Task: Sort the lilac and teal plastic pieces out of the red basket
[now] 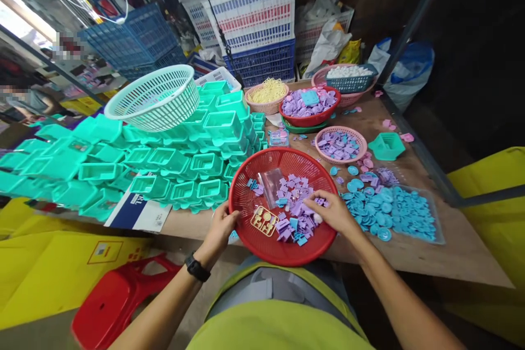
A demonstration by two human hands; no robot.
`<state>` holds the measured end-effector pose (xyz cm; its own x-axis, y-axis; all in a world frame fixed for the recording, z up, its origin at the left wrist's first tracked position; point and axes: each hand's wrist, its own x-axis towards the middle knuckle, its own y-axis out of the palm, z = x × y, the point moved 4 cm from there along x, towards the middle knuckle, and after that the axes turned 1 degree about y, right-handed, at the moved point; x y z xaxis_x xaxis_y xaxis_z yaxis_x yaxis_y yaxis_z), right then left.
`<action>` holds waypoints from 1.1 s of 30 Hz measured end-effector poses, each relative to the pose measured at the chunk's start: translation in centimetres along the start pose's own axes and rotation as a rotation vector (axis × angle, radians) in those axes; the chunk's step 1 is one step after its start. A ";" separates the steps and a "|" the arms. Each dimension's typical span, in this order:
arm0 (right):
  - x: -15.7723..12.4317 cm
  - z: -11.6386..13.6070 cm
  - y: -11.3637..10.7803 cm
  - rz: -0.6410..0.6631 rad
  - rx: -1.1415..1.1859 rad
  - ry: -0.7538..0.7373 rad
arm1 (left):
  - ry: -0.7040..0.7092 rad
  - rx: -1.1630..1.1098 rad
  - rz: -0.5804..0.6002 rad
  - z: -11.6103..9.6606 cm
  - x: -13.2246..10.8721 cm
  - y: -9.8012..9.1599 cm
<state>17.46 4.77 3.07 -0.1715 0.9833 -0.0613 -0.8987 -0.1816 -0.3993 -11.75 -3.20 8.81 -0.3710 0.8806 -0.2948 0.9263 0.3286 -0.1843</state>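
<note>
A round red plastic basket (246, 175) sits at the table's front edge, close against my body. Its left rim is gripped by my left hand (221, 227), thumb on the inside. Inside lie loose purple plastic pieces (295, 191), a few blue ones, a clear plastic bag (270, 186) and a cream-coloured frame of small moulded parts (264, 221). Over the basket's right side, my right hand (334, 210) has its fingers curled on some of the purple pieces; just how many it holds is hidden.
Stacked teal plastic boxes (164, 158) cover the table's left, with a pale green basket (164, 95) on top. Blue pieces (373, 208) and a clear tray (437, 224) lie to the right. Behind is a pink basket (340, 130). A red stool (110, 295) stands lower left.
</note>
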 end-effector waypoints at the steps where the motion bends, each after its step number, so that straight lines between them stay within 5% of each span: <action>1: -0.3 0.2 -0.4 0.036 -0.054 0.008 | -0.002 -0.005 -0.003 -0.1 0.0 0.0; 11: -3.6 3.4 1.9 0.322 -0.957 0.148 | 0.128 0.039 -0.013 -0.9 -0.6 0.3; 22: -2.7 2.4 5.8 0.376 -0.879 0.061 | 0.141 0.036 -0.051 1.4 -0.7 -1.2; 33: -2.3 1.5 8.0 0.461 -0.841 -0.056 | 0.108 0.064 -0.169 1.2 -2.6 -2.0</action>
<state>10.04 1.04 1.39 -0.4742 0.8114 -0.3416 -0.1581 -0.4602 -0.8736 -12.70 -6.54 8.81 -0.5084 0.8475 -0.1529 0.8442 0.4554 -0.2828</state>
